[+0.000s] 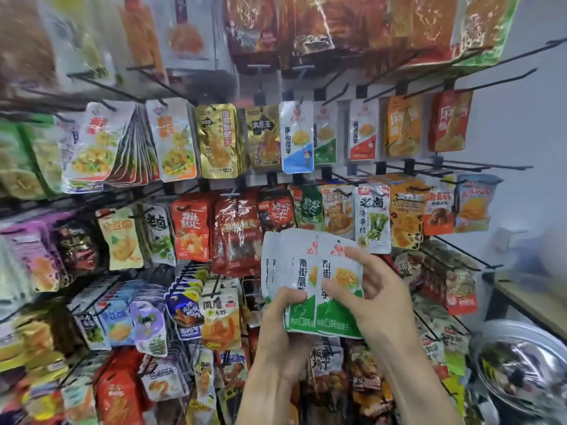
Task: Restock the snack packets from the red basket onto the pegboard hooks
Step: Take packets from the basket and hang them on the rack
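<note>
I hold a fanned stack of white-and-green snack packets (310, 271) in front of the pegboard, at centre frame. My left hand (280, 326) grips the stack from below left, thumb on the front. My right hand (368, 289) pinches the frontmost packet at its right side. On the pegboard above hang matching packets: a white-and-blue one (297, 139), a white-and-green one (325, 136) behind it and a white-and-red one (363, 133). Black hooks (334, 93) stick out above them. The red basket is out of view.
Rows of hanging snack packets cover the whole pegboard. Long bare black hooks (491, 81) jut out at the upper right, and more at mid right (460, 167). A shiny metal bowl-like object (521, 363) sits at lower right beside a wooden table edge (527, 302).
</note>
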A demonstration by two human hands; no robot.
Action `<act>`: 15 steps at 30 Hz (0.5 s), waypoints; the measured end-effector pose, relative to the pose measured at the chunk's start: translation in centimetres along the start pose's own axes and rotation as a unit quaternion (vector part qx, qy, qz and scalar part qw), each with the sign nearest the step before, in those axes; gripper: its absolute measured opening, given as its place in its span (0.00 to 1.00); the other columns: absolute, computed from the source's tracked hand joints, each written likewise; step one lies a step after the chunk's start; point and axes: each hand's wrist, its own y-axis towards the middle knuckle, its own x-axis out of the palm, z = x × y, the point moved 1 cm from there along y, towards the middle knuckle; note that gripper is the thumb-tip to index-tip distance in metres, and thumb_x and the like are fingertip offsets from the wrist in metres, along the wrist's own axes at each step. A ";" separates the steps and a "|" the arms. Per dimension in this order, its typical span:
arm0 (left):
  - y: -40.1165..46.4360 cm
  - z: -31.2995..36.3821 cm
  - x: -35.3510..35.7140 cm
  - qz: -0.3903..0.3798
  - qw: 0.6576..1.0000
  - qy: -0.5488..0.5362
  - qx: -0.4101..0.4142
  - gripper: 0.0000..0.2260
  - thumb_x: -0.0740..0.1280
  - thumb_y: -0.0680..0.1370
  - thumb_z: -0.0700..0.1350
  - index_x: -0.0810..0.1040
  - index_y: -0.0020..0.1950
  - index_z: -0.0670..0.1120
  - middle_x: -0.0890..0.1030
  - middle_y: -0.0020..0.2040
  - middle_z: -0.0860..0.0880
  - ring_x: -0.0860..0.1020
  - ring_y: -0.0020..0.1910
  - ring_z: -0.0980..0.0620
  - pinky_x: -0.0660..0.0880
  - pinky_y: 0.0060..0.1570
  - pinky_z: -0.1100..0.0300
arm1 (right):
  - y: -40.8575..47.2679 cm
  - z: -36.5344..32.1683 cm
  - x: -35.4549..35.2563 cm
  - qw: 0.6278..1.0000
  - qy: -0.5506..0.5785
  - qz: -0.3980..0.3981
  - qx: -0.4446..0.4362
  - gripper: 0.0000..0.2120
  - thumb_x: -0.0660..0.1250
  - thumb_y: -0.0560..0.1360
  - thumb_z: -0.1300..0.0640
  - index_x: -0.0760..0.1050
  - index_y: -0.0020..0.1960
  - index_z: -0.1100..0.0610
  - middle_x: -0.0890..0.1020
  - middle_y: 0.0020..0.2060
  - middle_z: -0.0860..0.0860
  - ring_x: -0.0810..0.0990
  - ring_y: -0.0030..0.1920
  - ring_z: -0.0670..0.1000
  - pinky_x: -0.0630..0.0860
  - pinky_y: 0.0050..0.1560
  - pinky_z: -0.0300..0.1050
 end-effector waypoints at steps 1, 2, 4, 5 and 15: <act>0.2 0.7 0.2 -0.006 1.000 -0.001 0.005 0.33 0.83 0.53 0.42 0.80 0.56 0.33 0.84 0.55 0.32 0.84 0.46 0.37 0.81 0.49 0.46 | 0.4 -0.4 0.5 1.000 -0.002 0.002 -0.015 0.29 0.82 0.66 0.65 0.79 0.63 0.50 0.87 0.50 0.37 0.86 0.51 0.41 0.83 0.45 0.37; 0.4 1.4 0.4 -0.010 1.000 -0.002 0.012 0.34 0.83 0.54 0.42 0.80 0.57 0.32 0.84 0.56 0.31 0.84 0.48 0.37 0.80 0.53 0.44 | 0.8 -0.7 0.9 1.000 -0.002 0.003 -0.027 0.29 0.82 0.66 0.65 0.79 0.64 0.50 0.86 0.50 0.36 0.86 0.52 0.41 0.83 0.46 0.37; 0.7 3.0 1.0 -0.027 0.999 0.014 0.027 0.29 0.83 0.57 0.43 0.83 0.54 0.33 0.84 0.55 0.31 0.84 0.48 0.37 0.80 0.53 0.43 | 1.8 -1.4 1.5 0.999 -0.001 0.003 -0.049 0.30 0.82 0.66 0.64 0.79 0.65 0.49 0.86 0.52 0.38 0.86 0.53 0.42 0.84 0.48 0.40; 0.7 3.8 1.4 -0.041 0.998 0.031 0.037 0.22 0.82 0.59 0.43 0.86 0.49 0.34 0.85 0.52 0.32 0.85 0.45 0.38 0.81 0.49 0.44 | 2.3 -1.9 1.7 0.998 -0.001 0.002 -0.056 0.30 0.83 0.66 0.63 0.79 0.65 0.49 0.86 0.53 0.39 0.86 0.54 0.43 0.84 0.49 0.41; 1.4 7.9 6.1 -0.070 0.992 0.062 0.084 0.04 0.72 0.63 0.36 0.80 0.28 0.42 0.79 0.32 0.40 0.80 0.29 0.42 0.78 0.30 0.53 | 5.7 -6.6 2.8 0.992 -0.018 -0.007 -0.122 0.29 0.83 0.67 0.60 0.80 0.65 0.45 0.85 0.57 0.39 0.83 0.58 0.40 0.82 0.57 0.40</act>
